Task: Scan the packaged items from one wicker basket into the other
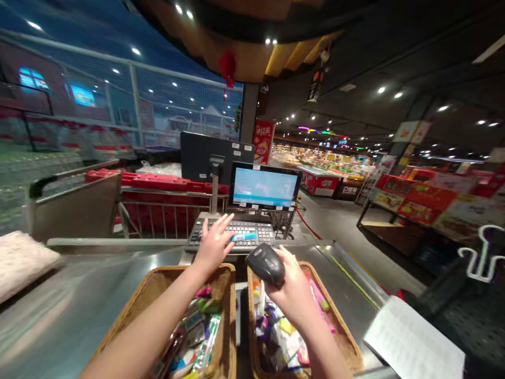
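Reaching over two wicker baskets [231, 326] of small mixed goods [212, 339] on the metal desk [98, 287], you wrap your right hand [291, 284] around a black handheld scanner [265, 263], above the right basket's far end. Farther on, your left hand [215, 242] spreads its fingers over the keyboard's [256, 227] left part; a slim blue strip [245, 237] sits by its thumb, though you cannot tell whether pinched. Beyond stands a lit monitor [265, 185], with a second monitor's dark back [197, 158] to its left.
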{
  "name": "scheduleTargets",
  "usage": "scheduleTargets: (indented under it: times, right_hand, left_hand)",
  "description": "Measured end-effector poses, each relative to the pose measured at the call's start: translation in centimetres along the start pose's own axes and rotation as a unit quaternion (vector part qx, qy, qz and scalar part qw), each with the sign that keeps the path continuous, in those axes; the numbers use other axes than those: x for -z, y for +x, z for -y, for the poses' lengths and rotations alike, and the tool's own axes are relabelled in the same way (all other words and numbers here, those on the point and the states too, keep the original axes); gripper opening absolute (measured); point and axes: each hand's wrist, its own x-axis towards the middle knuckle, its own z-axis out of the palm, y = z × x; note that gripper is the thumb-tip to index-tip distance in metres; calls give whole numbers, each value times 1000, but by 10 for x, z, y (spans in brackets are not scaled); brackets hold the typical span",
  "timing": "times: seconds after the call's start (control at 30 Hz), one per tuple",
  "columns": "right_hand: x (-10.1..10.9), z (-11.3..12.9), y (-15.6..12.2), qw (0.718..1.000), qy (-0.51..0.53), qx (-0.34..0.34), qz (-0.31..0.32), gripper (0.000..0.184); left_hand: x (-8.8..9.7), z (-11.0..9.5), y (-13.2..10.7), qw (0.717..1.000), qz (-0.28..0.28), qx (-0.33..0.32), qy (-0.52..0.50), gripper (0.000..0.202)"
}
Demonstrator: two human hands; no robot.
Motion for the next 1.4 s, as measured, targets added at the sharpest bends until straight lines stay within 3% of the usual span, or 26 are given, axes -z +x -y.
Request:
scheduleTargets:
  times: [0.7, 1.4]
  right_hand:
    - [-26, 14, -1, 1000, 9, -17, 11, 56]
    - [-55, 36, 2, 999, 40, 9, 34, 46]
  left_hand:
    - [16, 21, -16, 1000, 7, 13, -18, 15]
    - [34, 51, -79, 998, 51, 47, -3, 15]
